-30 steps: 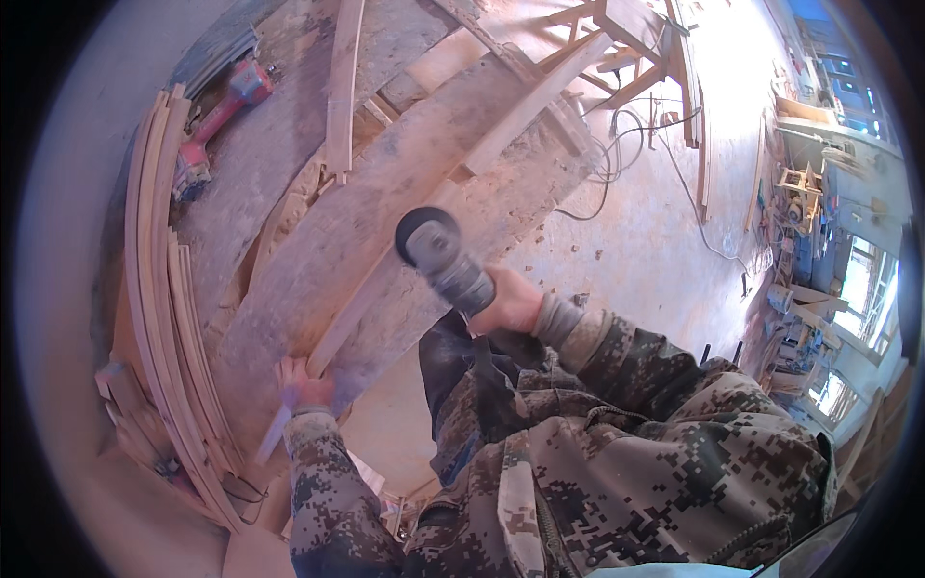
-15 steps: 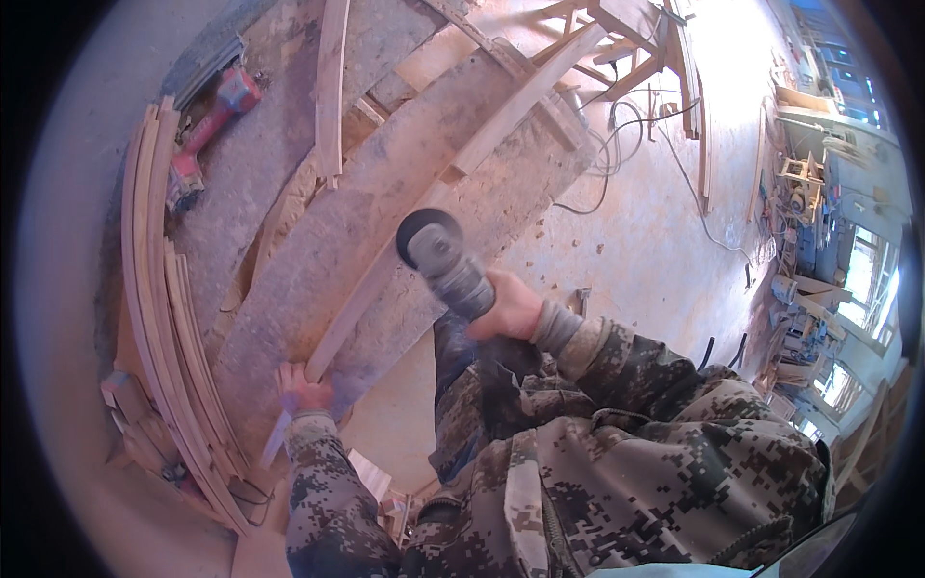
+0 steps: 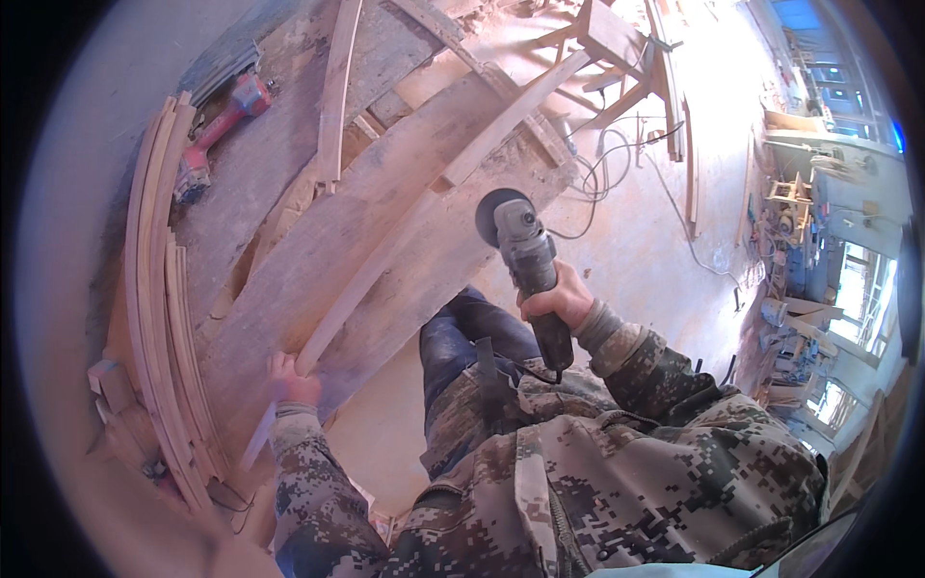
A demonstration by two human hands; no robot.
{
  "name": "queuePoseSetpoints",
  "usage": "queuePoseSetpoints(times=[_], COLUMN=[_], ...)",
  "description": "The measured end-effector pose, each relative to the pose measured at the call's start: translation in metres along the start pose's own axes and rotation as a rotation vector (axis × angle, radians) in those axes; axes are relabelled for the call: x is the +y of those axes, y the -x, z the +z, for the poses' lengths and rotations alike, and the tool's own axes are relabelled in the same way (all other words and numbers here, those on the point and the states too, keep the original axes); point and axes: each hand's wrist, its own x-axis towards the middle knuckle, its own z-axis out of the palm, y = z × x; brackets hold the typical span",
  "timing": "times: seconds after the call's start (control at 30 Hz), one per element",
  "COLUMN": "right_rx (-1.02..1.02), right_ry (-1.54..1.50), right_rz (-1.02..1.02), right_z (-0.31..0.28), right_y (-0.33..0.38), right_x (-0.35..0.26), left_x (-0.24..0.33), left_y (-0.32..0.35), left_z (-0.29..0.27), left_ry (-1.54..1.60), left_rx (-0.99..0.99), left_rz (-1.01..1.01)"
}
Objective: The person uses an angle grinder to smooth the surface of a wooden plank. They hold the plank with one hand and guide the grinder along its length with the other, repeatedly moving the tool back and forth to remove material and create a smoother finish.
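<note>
A long wooden strip (image 3: 371,272) lies diagonally along a broad, dusty workboard (image 3: 289,279); the left hand (image 3: 295,380) grips it toward its near end, fingers curled around it. To the right of the strip, the right hand (image 3: 561,297) closes its fingers around the body of an angle grinder (image 3: 532,258), whose dark disc (image 3: 497,216) appears apart from the wood. A wooden crosspiece (image 3: 547,143) sits by the workboard's far end, near a wooden stand (image 3: 610,37). On the left, a loose batten (image 3: 339,91), a red power tool (image 3: 224,130) and stacked strips (image 3: 149,275) crowd the surface; a looped cable (image 3: 605,183) trails across the floor.
</note>
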Motion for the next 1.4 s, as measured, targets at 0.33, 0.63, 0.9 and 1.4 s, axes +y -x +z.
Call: queuePoseSetpoints(times=[0.33,0.63,0.9,1.4], right_rx=[-0.123,-0.267,-0.321,-0.437], right_ry=[0.12,0.151,0.343,0.44], right_rz=[-0.027,-0.016,-0.041,-0.087], right_z=[0.023,0.067,0.035,-0.001], right_y=[0.01,-0.03,-0.061,-0.085], right_x=[-0.004,-0.022,-0.04,-0.051], left_x=[-0.042,0.129,0.182,0.172], left_y=[0.068,-0.069,-0.107,-0.1], left_z=[-0.017,0.022,0.019,0.032], left_ry=[0.027,0.079,-0.034,-0.018], left_rx=[-0.149,-0.068,-0.058,-0.103], left_rz=[-0.329,-0.078,-0.079,-0.133])
